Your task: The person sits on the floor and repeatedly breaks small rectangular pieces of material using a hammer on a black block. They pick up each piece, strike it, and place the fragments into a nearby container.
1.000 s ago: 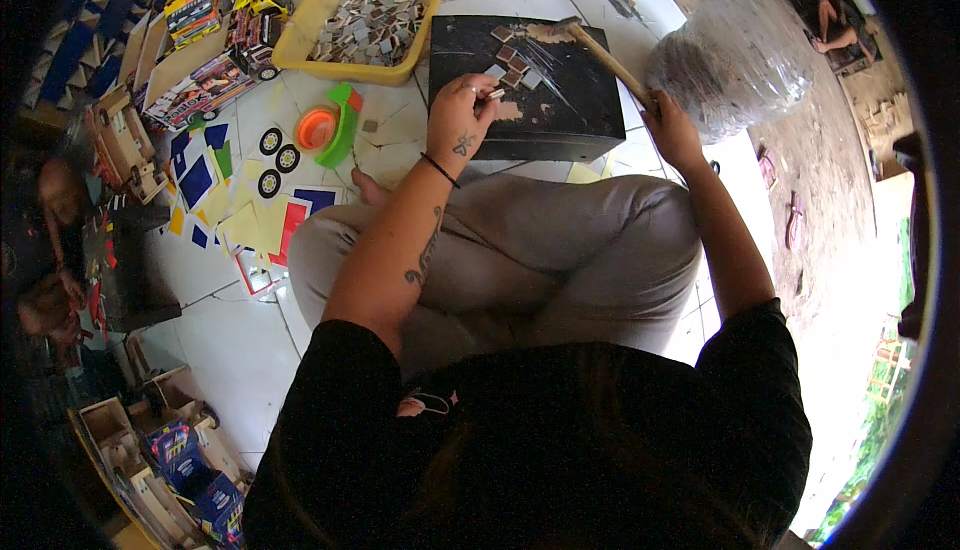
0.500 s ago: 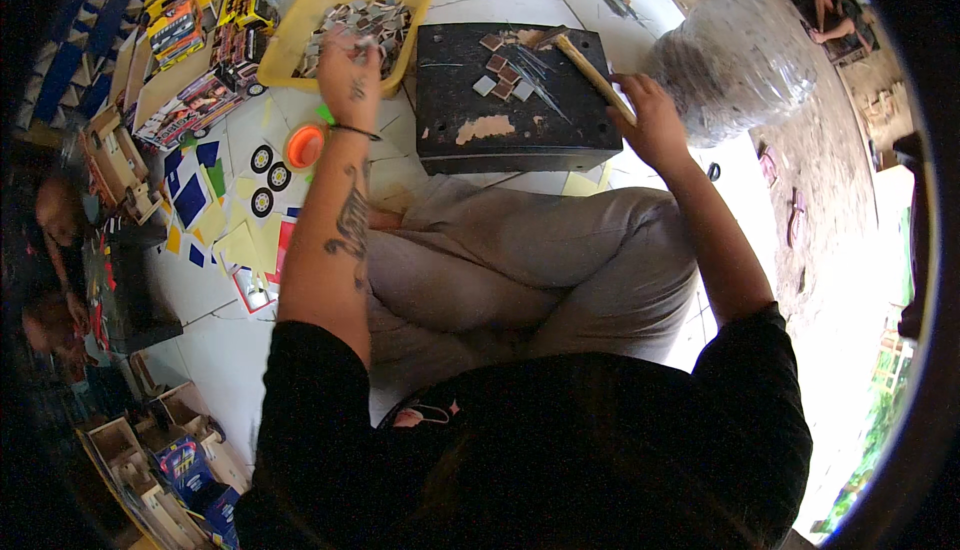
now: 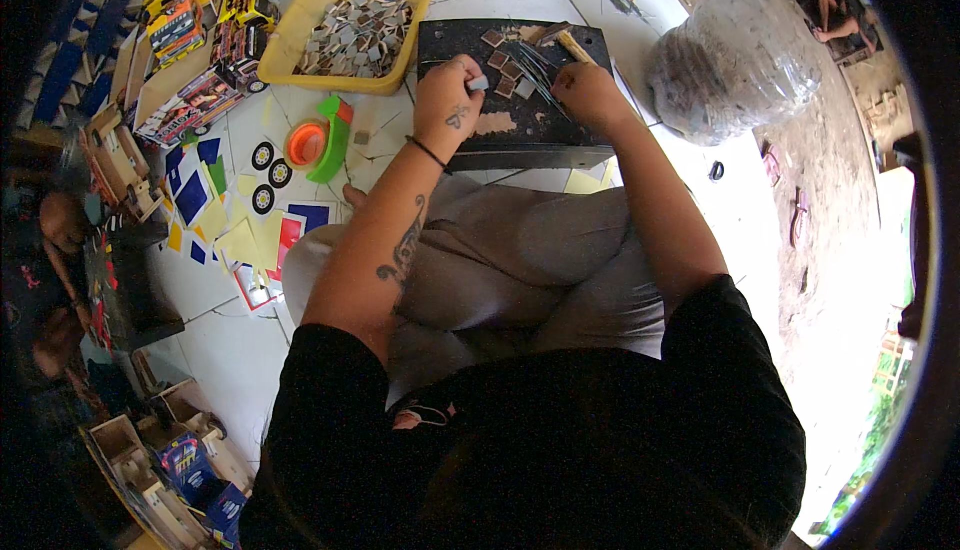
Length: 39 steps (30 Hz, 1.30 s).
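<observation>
A black block [image 3: 540, 158] in front of my crossed legs serves as a low work surface. Over its left side, my left hand [image 3: 447, 102] is closed in a pinch on a small grey square tile [image 3: 478, 83]. Several brown and grey square tiles [image 3: 507, 85] lie on the block, beside a bundle of thin metal rods [image 3: 535, 62]. My right hand [image 3: 592, 97] is closed at the rods' right side; its fingertips are partly hidden and what they hold is unclear. A hammer [image 3: 573, 45] rests on the block, its wooden handle running under that hand.
A yellow tub [image 3: 270, 68] of similar tiles stands beyond, at left. Nearby are a green and orange tape dispenser [image 3: 335, 140], black toy wheels [image 3: 263, 157] and coloured paper scraps [image 3: 240, 243]. Toy trucks [image 3: 200, 105] line the left; a plastic-wrapped bundle [image 3: 730, 65] stands right.
My left hand has moved from the yellow tub to the block, now with a grey tile. My right hand has shifted left from the end of the hammer handle to beside the rods.
</observation>
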Motion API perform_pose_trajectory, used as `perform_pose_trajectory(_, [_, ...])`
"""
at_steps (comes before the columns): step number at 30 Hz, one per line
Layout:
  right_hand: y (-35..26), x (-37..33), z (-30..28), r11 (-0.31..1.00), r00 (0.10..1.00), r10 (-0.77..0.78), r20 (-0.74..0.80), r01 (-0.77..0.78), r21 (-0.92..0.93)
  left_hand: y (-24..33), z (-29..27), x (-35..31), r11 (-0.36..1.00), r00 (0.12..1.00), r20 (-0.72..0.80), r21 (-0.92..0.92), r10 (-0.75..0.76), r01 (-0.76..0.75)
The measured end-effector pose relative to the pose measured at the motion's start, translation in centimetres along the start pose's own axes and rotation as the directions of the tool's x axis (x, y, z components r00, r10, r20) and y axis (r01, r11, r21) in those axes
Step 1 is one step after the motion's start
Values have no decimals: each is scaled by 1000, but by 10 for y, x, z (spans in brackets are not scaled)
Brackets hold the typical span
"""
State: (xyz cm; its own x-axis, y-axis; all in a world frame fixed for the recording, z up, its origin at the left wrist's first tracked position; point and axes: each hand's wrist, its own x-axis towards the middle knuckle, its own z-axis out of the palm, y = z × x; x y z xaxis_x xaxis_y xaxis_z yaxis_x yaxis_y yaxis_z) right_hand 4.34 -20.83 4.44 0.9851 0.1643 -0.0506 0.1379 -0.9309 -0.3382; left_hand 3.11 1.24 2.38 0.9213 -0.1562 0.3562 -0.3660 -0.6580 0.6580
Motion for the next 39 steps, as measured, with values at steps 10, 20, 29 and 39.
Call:
perform_pose_trajectory(10, [-9, -5, 10, 457, 996, -27, 91, -69, 887, 11, 0, -35, 983, 968, -176, 7, 181, -182])
perform_pose_trajectory(20, [-42, -9, 21, 666, 988, -109, -112, 156, 729, -8, 4, -27, 982, 988, 3, -109, 157, -156])
perform_pose_trajectory(29, [-53, -17, 19, 794, 930, -236, -281, 351, 497, -9, 4, -25, 986, 986, 25, -33, 162, -162])
perform_pose_trajectory(39, [-56, -19, 16, 820, 917, -300, -264, 389, 419, -10, 8, -26, 982, 983, -14, -46, 181, -181])
